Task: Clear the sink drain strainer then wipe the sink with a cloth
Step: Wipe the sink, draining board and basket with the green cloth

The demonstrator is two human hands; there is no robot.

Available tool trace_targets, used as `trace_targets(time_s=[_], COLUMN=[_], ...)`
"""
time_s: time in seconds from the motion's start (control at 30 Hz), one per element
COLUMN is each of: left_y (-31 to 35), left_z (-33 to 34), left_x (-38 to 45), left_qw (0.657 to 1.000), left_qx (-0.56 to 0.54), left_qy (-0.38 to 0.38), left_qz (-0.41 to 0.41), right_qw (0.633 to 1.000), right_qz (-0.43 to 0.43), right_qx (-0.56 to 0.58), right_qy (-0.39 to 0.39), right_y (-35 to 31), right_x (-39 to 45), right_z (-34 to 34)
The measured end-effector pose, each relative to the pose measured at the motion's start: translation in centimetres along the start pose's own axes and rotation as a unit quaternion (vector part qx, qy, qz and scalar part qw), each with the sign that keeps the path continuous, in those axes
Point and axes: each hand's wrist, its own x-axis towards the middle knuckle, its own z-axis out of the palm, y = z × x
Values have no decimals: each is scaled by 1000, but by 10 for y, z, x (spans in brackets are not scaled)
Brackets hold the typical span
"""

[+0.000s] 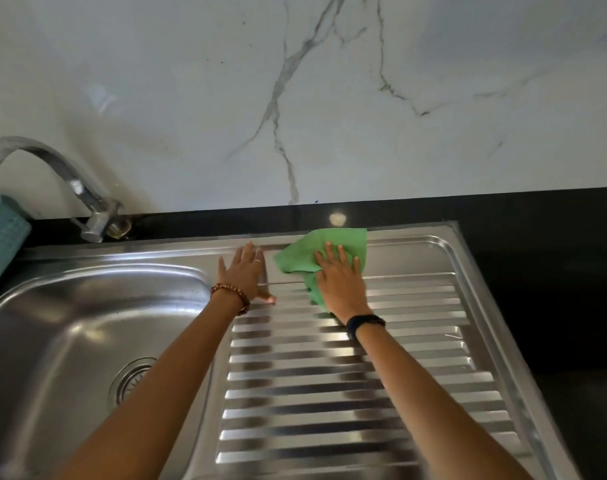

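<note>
I see my right hand (342, 282) pressing flat, fingers straight, on one green cloth (324, 252). The cloth lies near the back edge of the ridged draining board (416, 368), almost touching the black counter (537, 254). My left hand (245, 273) lies flat with fingers spread, holding nothing, on the strip between the sink bowl (59, 341) and the board. To the right the board has lots of bare room. One drain strainer (130, 379) sits in the bowl, partly hidden by my left arm. One tap (77, 188) stands at the back left. I count two hands.
</note>
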Motion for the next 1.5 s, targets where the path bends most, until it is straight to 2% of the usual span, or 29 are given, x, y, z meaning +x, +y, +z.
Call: trace_targets(time_s=[0.2,0.33,0.47,0.67,1.0,1.1,1.33,1.5], left_y=[88,134,131,134,133,134,134,134], left_z=[8,22,29,28,27,27,29,29], left_x=[3,1,-2,-2,3,4,7,5], left_qw=[982,974,980,981,980,981,982,983], left_qx=[-134,-170,-135,-126,-135,-130,-119,-110], left_qy=[-32,-65,-55,-48,-50,-48,-44,-39], left_qz=[127,137,137,139,137,134,137,139], right_qw=[992,985,978,974,982,984,984,982], right_qz=[94,140,173,174,152,134,142,150], right_qx=[-74,-97,-109,-146,-106,-111,-93,-103], right_qy=[28,27,36,-25,25,22,50,41], right_y=[110,130,129,126,153,154,139,146], right_x=[-18,-23,-41,-92,-11,-30,-139,-115], right_z=[-46,-56,-58,-42,-64,-56,-24,-33])
